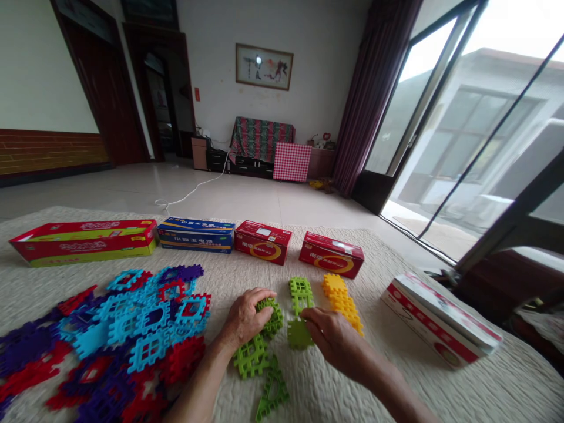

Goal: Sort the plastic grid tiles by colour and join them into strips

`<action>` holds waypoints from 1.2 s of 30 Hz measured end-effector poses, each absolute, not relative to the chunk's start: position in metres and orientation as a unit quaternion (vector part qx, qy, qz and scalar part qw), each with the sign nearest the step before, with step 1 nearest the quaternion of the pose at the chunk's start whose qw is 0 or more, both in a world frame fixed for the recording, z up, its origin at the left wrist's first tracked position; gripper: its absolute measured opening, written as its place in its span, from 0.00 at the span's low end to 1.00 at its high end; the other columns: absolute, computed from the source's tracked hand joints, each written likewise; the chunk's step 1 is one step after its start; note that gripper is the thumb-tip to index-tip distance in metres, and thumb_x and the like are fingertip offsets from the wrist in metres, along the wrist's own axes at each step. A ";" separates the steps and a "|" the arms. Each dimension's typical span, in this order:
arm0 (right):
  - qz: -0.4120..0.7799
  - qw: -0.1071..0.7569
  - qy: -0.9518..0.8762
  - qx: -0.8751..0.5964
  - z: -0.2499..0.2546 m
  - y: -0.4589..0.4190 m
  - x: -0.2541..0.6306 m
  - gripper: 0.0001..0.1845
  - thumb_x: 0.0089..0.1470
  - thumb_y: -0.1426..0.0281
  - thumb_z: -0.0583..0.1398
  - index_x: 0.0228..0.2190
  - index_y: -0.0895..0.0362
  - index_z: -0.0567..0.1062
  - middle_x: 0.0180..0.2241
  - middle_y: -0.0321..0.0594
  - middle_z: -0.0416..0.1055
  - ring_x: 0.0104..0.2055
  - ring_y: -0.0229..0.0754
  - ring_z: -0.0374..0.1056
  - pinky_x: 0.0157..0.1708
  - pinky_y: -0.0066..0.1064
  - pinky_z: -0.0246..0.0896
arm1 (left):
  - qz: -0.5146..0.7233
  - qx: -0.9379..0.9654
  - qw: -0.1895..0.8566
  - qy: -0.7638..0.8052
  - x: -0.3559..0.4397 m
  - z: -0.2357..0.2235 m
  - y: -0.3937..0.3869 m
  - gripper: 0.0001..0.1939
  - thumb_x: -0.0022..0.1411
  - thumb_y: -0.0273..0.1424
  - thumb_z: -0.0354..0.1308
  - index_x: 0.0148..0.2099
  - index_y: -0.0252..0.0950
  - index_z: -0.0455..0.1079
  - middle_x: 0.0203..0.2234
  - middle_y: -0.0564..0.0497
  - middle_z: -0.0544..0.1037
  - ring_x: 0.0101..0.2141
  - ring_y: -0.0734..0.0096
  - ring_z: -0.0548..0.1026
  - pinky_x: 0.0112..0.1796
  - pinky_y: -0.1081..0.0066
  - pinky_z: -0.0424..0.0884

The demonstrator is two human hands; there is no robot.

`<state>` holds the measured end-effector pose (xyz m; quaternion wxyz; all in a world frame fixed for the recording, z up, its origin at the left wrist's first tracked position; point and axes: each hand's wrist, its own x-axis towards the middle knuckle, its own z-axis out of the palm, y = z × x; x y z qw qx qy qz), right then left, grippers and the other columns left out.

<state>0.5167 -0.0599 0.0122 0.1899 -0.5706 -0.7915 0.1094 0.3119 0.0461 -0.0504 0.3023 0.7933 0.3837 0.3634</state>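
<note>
1. Nearest us, purple pieces (pixel 108 396) and red pieces (pixel 183 359) mix with light blue pieces (pixel 150 351) in a loose heap at our left.
2. Just right of it, a green triangle (pixel 272 392) lies below a green lattice square (pixel 252 356) on the cream cover (pixel 388 382).
3. Our left hand (pixel 247 317) curves, partly open, over another green piece (pixel 272 320), touching it; whether it is firmly gripped, we cannot tell.
4. Our right hand (pixel 332 335) has its fingers bent together, pinching the corner of a solid green square (pixel 299 333).
5. That square sits at the near end of a row of green lattice pieces (pixel 300 286), beside yellow pieces (pixel 335 285).
6. Beyond, we see a blue box (pixel 196 236) between a long red-and-green box (pixel 83 242) and two red boxes (pixel 263 242); a white box (pixel 440 317) stands at our right.
</note>
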 end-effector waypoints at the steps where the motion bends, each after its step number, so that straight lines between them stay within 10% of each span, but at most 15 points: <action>1: 0.107 0.181 -0.787 -0.581 0.009 -0.060 0.518 0.10 0.61 0.73 0.49 0.36 0.54 0.70 0.30 0.39 0.71 0.31 0.39 0.69 0.31 0.30 0.63 | 0.363 0.793 0.303 0.384 0.312 -0.050 0.046 0.16 0.53 0.25 0.55 0.44 0.39 0.75 0.43 0.50 0.79 0.46 0.65 0.74 0.51 0.67 0.67; 14: 0.102 0.141 -0.780 -0.601 0.007 -0.069 0.513 0.16 0.43 0.69 0.63 0.38 0.55 0.72 0.37 0.41 0.69 0.37 0.44 0.67 0.37 0.35 0.66 | 0.373 0.789 0.297 0.388 0.312 -0.051 0.046 0.15 0.54 0.25 0.55 0.44 0.39 0.76 0.42 0.49 0.80 0.45 0.65 0.75 0.50 0.69 0.68; 36: -0.041 0.241 -0.779 -0.578 -0.015 -0.040 0.526 0.31 0.46 0.77 0.59 0.54 0.54 0.63 0.53 0.49 0.64 0.54 0.52 0.61 0.52 0.49 0.60 | 0.376 0.782 0.301 0.395 0.313 -0.049 0.045 0.16 0.53 0.24 0.55 0.43 0.40 0.76 0.41 0.50 0.80 0.45 0.65 0.75 0.50 0.67 0.68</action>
